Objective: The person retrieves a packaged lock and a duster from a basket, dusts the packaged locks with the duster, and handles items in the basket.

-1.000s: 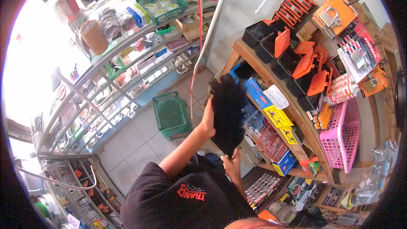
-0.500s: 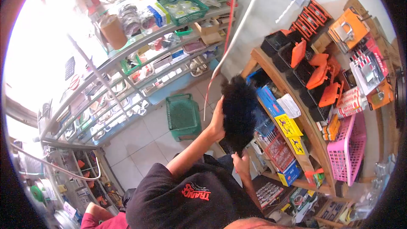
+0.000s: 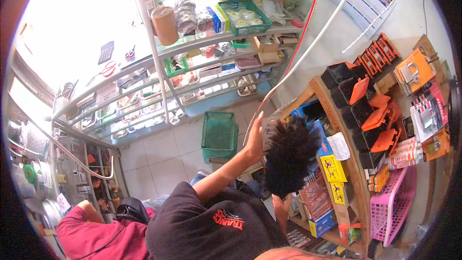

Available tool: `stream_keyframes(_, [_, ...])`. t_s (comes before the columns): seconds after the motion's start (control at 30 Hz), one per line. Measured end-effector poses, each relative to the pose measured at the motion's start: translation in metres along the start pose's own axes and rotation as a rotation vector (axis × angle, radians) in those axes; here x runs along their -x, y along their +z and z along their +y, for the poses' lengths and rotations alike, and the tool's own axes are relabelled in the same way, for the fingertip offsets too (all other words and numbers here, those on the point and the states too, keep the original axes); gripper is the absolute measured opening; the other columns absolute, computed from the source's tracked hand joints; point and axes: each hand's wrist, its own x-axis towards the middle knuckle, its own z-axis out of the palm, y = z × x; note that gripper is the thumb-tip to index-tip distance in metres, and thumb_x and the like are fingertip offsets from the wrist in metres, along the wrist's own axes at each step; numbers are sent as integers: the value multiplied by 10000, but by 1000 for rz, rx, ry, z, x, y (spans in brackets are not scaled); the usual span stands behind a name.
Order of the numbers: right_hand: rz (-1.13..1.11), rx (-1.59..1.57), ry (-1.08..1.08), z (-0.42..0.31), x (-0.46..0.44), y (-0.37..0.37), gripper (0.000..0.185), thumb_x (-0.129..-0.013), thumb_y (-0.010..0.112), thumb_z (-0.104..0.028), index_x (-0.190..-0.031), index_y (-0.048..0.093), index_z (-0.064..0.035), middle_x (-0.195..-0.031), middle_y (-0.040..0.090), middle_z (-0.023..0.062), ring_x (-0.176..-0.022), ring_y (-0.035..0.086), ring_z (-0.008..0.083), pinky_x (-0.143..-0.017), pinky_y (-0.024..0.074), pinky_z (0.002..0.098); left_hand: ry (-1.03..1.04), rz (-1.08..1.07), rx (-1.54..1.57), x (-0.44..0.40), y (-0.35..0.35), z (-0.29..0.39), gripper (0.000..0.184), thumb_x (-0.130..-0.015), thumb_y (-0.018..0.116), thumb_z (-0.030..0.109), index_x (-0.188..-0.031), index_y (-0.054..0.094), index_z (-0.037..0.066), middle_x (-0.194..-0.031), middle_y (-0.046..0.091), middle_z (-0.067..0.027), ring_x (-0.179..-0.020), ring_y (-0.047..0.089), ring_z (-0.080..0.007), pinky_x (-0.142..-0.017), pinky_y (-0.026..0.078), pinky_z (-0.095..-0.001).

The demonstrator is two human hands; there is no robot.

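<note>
A bushy black thing [image 3: 291, 159], like a mass of hair or feathers, is between my hands; its exact kind is unclear. My left hand [image 3: 255, 139] lies along its left side, fingers stretched upward and palm turned toward it. A grey patch shows beside those fingers. My right hand [image 3: 281, 204] is just under its lower end, with fingers partly hidden, so their grip does not show. Both arms reach out from a black T-shirt [image 3: 202, 216] with red lettering.
A green plastic basket [image 3: 219, 135] stands on the tiled floor. Glass shelves with goods [image 3: 192, 62] line the left. At right, a wooden rack [image 3: 353, 168] carries black and orange boxes and a pink basket [image 3: 394, 207]. A person in a red shirt [image 3: 103, 231] is at lower left.
The view has shifted, with more of the person in red showing. The bushy black thing looks shorter and rounder and sits lower right. My left hand's fingers are straighter.
</note>
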Motion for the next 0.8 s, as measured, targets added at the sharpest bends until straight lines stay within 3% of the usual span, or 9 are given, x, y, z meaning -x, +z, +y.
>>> stream_keyframes(0.03, [-10, 31, -35, -9, -7, 5, 263, -774, 627, -42, -1032, 577, -40, -800, 546, 21, -664, 484, 115, -590, 351, 282, -50, 64, 63, 7, 12, -6, 772, -908, 368, 666, -1275, 552, 13, -1226, 613, -157, -1100, 597, -302, -1007, 453, -440])
stream_keyframes(0.1, [-53, 139, -8, -25, -21, 12, 232, -758, 636, -67, -983, 587, -42, -760, 550, 32, -614, 492, 121, -546, 359, 285, 61, -192, 74, 17, 22, -22, 750, -923, 368, 639, -1336, 507, 29, -1289, 579, -168, -1141, 579, -325, -1027, 433, -467])
stream_keyframes(0.17, [-122, 287, 102, -21, -34, 11, 276, -718, 665, -112, -965, 601, -6, -868, 613, 116, -770, 576, 221, -684, 435, 356, -44, -385, 273, 12, 9, -35, 727, -937, 369, 611, -1362, 488, 32, -1291, 572, -190, -1127, 592, -326, -1008, 451, -458])
stream_keyframes(0.27, [-245, 456, 202, -11, -45, 4, 270, -671, 681, -147, -871, 606, 20, -840, 639, 161, -792, 616, 284, -710, 471, 413, 64, -226, 237, 34, 31, -13, 730, -924, 377, 628, -1300, 528, 21, -1247, 598, -180, -1078, 613, -316, -967, 481, -448])
stream_keyframes(0.33, [-244, 521, 72, 13, -48, -13, 237, -668, 682, -137, -821, 602, 24, -788, 629, 147, -734, 610, 269, -660, 463, 405, 123, -40, 350, 34, 37, -8, 720, -909, 388, 642, -1205, 584, 15, -1176, 628, -159, -1039, 629, -302, -951, 492, -435])
stream_keyframes(0.47, [-333, 489, -173, 2, -31, -41, 233, -674, 717, -126, -823, 634, 34, -724, 594, 72, -627, 582, 216, -552, 453, 375, 209, -181, 50, 33, 31, -23, 683, -912, 407, 627, -1151, 613, 21, -1096, 660, -131, -1005, 645, -287, -958, 491, -419])
stream_keyframes(0.53, [-207, 527, 30, 27, -20, -66, 206, -677, 717, -132, -774, 632, 29, -733, 603, 73, -672, 601, 219, -560, 453, 360, 140, -118, 99, 33, 40, -49, 678, -920, 398, 619, -1144, 620, 19, -1083, 671, -131, -992, 651, -284, -956, 494, -410])
stream_keyframes(0.67, [-94, 639, 61, 113, -10, -143, 185, -703, 708, -149, -620, 587, -36, -572, 554, 34, -448, 503, 147, -432, 383, 324, 45, -39, 218, 32, 53, -113, 755, -899, 369, 676, -1219, 576, 24, -1198, 615, -173, -1096, 593, -343, -995, 448, -495])
stream_keyframes(0.8, [-46, 624, -125, 146, 23, -193, 92, -722, 683, -94, -713, 608, -42, -531, 520, 3, -403, 457, 110, -402, 360, 295, -16, 11, 154, 48, 55, -178, 742, -915, 374, 654, -1309, 523, 43, -1297, 575, -153, -1171, 560, -336, -1033, 422, -481])
